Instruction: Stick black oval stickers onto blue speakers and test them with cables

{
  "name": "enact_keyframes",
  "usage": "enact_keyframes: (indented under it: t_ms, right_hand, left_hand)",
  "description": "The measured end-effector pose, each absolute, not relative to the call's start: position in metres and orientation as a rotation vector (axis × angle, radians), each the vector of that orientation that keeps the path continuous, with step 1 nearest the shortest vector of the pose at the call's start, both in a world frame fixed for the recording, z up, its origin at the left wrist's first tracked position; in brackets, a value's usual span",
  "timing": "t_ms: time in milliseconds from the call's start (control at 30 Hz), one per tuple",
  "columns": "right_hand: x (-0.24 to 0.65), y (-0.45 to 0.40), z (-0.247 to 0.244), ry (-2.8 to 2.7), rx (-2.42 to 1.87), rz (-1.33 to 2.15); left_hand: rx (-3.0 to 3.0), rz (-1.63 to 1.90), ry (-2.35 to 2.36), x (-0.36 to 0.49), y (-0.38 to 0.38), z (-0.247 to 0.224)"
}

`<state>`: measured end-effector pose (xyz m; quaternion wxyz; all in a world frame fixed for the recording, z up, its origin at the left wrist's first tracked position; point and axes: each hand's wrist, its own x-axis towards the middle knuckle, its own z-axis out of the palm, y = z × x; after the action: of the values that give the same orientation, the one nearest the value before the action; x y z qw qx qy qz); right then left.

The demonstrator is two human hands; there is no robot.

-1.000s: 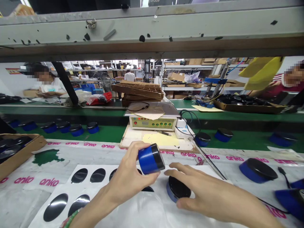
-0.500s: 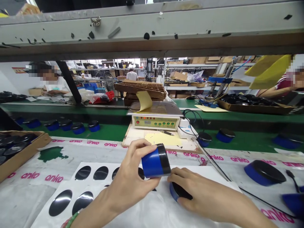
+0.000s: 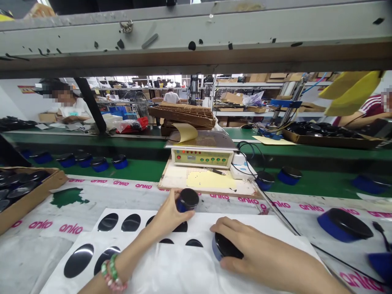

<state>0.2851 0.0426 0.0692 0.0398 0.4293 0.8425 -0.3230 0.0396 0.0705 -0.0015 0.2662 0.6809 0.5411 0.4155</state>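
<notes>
My left hand (image 3: 167, 215) is closed around a round blue device with a glossy black top (image 3: 190, 198). That device is tipped upright, its black face up, over the back edge of a white sheet (image 3: 266, 223); whether it touches the surface I cannot tell. A second blue device with a black top (image 3: 217, 247) sits on the sheet, and my right hand (image 3: 248, 243) grips it from above, partly covering it. Glossy black round stickers (image 3: 79, 260) lie in rows on the sheet's left side, some hidden under my left arm and a whitish film (image 3: 180, 269).
A control box (image 3: 200, 158) stands beyond the sheet. Blue devices (image 3: 119, 161) line the green belt (image 3: 147, 167). Another device (image 3: 345, 225) and a black cable (image 3: 333, 259) are at right. A carton of black discs (image 3: 33, 206) stands left. A shelf beam (image 3: 196, 32) crosses overhead.
My left hand has moved forward and slightly left, turning its device from lying sideways to black face up. My right hand has shifted a little left with its device.
</notes>
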Motion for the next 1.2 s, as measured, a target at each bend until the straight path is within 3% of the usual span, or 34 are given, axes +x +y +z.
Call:
enact_keyframes:
  t_ms: [200,400,667,1200]
  right_hand:
    - [0.273,0.109,0.069,2.985,1.375,-0.832]
    - [0.209,0.186,0.009,3.213,1.301,-0.763]
    - [0.197,0.202,-0.016,3.287,1.224,-0.809]
    - [0.176,0.214,-0.025,3.178,1.644,-0.745]
  left_hand:
    - [2.018,1.212,1.428,0.049,0.047,-0.001]
    - [2.232,0.56,0.932,0.083,0.02,-0.012]
    - [2.249,0.67,0.896,0.084,0.028,-0.036]
    - [2.357,0.697,0.886,0.087,0.026,-0.034]
